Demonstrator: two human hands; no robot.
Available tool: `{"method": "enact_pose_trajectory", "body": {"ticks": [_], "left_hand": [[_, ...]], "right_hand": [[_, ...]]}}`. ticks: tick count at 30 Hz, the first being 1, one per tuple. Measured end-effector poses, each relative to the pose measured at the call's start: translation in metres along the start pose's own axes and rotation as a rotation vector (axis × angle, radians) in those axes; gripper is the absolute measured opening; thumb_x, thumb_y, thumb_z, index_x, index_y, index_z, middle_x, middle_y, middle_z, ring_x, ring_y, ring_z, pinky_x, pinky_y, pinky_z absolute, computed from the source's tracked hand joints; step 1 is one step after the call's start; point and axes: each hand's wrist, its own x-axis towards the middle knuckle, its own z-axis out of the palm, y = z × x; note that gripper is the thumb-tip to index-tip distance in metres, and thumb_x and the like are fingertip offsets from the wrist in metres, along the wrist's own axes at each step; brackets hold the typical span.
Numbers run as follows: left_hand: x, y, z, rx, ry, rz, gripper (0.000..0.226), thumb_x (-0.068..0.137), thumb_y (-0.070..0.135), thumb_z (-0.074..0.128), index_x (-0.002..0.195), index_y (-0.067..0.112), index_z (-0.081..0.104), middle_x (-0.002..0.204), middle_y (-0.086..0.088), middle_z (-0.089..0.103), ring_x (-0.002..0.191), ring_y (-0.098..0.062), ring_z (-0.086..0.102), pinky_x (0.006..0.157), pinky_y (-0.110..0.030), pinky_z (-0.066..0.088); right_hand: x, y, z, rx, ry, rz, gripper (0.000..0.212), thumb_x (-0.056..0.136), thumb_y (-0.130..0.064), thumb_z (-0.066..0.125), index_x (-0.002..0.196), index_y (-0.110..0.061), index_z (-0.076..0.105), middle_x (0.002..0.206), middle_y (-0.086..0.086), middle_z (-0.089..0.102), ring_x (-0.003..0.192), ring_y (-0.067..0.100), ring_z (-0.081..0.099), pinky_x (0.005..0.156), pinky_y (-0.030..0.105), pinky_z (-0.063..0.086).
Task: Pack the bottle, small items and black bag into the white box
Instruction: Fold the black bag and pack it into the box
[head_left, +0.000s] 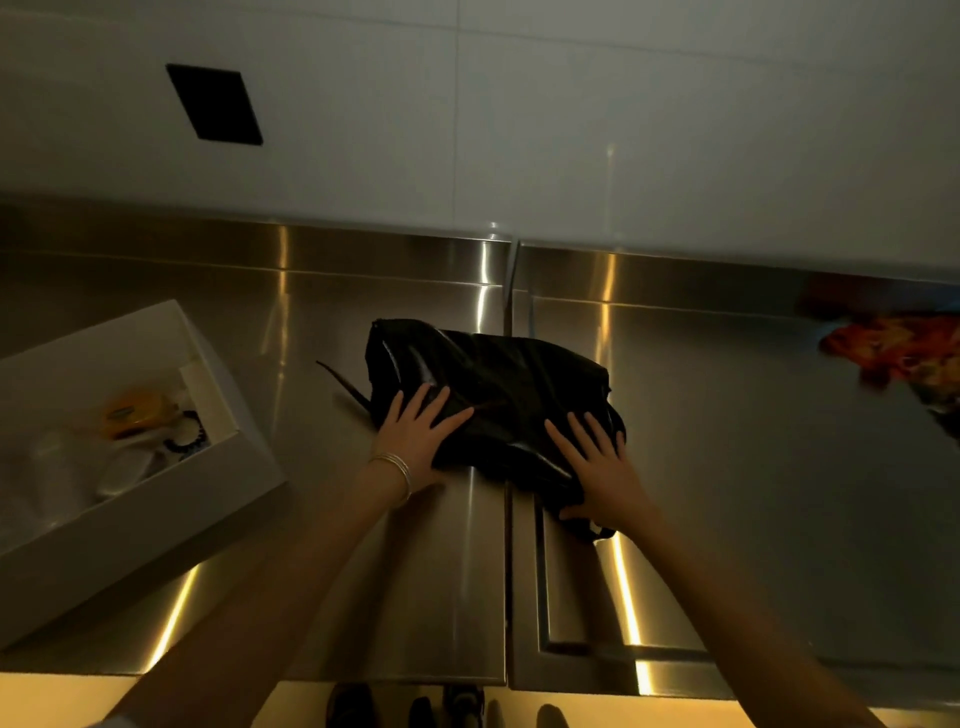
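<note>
Head view: a steel counter (727, 467) runs below a white wall, with the black bag (493, 384) lying slumped at its centre, across the seam between two counter sections. The bag's long axis runs from far left to near right, slightly oblique to the counter edge; a thin strap (340, 382) trails from its left end. Both hands lie flat on the near half of the bag, fingers spread and palms down, neither one closed around anything. The left hand (415, 441), with bangles (397, 470) at the wrist, covers the near-left corner; the right hand (602, 467) covers the near-right end, its thumb at the bag's lower edge. The box (208, 499) stands open at the left edge of the counter, well apart from the bag and on the left hand's side. It already holds a yellow item (132, 410), a dark bead bracelet (187, 434) and pale wrapped shapes too dim to identify; whether the bottle is among them cannot be told. Judged from this layout, the bag is the last thing to pack, and it must travel leftward, probably folded or turned to fit the box. A bright cloth (898, 348) lies far right, uninvolved.
</note>
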Motion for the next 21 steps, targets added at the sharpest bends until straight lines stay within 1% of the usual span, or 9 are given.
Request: {"method": "enact_pose_trajectory", "body": {"ticks": [2,4,5,9,12,14,16,18,21], "left_hand": [[0.006,-0.005,0.002,-0.004,-0.018,0.006,0.091,0.078,0.041,0.066,0.142,0.038,0.002,0.155,-0.003,0.0,0.141,-0.027,-0.003,0.113,-0.046,-0.002],[0.011,-0.01,0.0,0.018,0.0,0.017,0.086,0.081,0.03,0.065,0.142,0.039,0.005,0.155,-0.002,0.007,0.141,-0.025,0.005,0.114,-0.044,0.006],[0.014,-0.012,-0.002,0.03,0.014,0.028,0.083,0.083,0.026,0.063,0.142,0.039,0.006,0.155,-0.002,0.011,0.141,-0.025,0.009,0.113,-0.042,0.011],[0.014,-0.012,-0.014,0.053,0.056,0.07,0.068,0.089,0.02,0.054,0.142,0.036,0.014,0.151,-0.003,0.025,0.137,-0.027,0.026,0.104,-0.038,0.033],[0.001,-0.019,-0.026,0.032,0.097,0.086,0.061,0.092,0.017,0.047,0.141,0.038,0.018,0.148,0.0,0.033,0.128,-0.025,0.04,0.095,-0.035,0.041],[-0.01,-0.026,-0.037,-0.03,0.056,0.108,0.057,0.091,0.016,0.044,0.14,0.039,0.023,0.143,0.002,0.041,0.119,-0.023,0.049,0.086,-0.032,0.044],[-0.019,-0.033,-0.039,-0.069,0.007,0.131,0.059,0.09,0.015,0.045,0.14,0.037,0.024,0.143,0.001,0.04,0.122,-0.023,0.045,0.091,-0.031,0.042],[-0.024,-0.034,-0.027,-0.05,-0.057,0.163,0.066,0.089,0.015,0.046,0.143,0.033,0.014,0.151,-0.002,0.025,0.135,-0.024,0.027,0.107,-0.035,0.029],[-0.03,-0.031,0.002,0.009,-0.173,0.166,0.082,0.087,0.024,0.05,0.142,0.034,-0.008,0.155,-0.002,-0.005,0.141,-0.024,-0.005,0.114,-0.044,0.003]], "right_hand": [[0.0,-0.002,-0.005,0.03,-0.005,-0.005,0.117,0.071,-0.04,0.074,0.136,-0.031,-0.023,0.157,0.005,-0.005,0.142,0.027,-0.014,0.114,0.049,0.013],[0.001,-0.002,-0.012,0.087,-0.003,-0.001,0.108,0.075,-0.034,0.071,0.141,-0.033,-0.014,0.157,0.004,0.0,0.143,0.026,-0.009,0.108,0.046,0.031],[0.001,-0.001,-0.015,0.113,-0.003,0.0,0.1,0.078,-0.032,0.069,0.143,-0.035,-0.008,0.157,0.003,0.003,0.143,0.025,-0.007,0.105,0.045,0.036],[0.001,0.007,-0.039,0.24,0.026,0.016,0.067,0.088,-0.02,0.056,0.142,-0.036,0.021,0.152,0.002,0.027,0.143,0.019,0.01,0.109,0.04,0.03],[-0.006,0.004,-0.064,0.265,0.061,0.012,0.059,0.088,-0.01,0.052,0.139,-0.034,0.032,0.147,0.002,0.037,0.141,0.018,0.019,0.109,0.039,0.03],[-0.012,0.002,-0.076,0.282,0.068,0.006,0.055,0.088,-0.01,0.052,0.137,-0.033,0.037,0.145,0.002,0.04,0.138,0.019,0.025,0.107,0.038,0.03],[-0.015,-0.001,-0.074,0.287,0.066,0.002,0.055,0.087,-0.014,0.055,0.136,-0.033,0.038,0.145,0.002,0.04,0.138,0.019,0.027,0.106,0.037,0.03],[-0.017,-0.003,-0.06,0.227,0.004,-0.005,0.062,0.086,-0.023,0.059,0.14,-0.033,0.029,0.15,0.001,0.029,0.141,0.019,0.015,0.111,0.04,0.025],[-0.022,-0.004,-0.022,0.002,-0.161,-0.031,0.093,0.079,-0.045,0.063,0.145,-0.03,-0.001,0.157,0.0,0.0,0.142,0.024,-0.014,0.113,0.045,-0.003]]}}
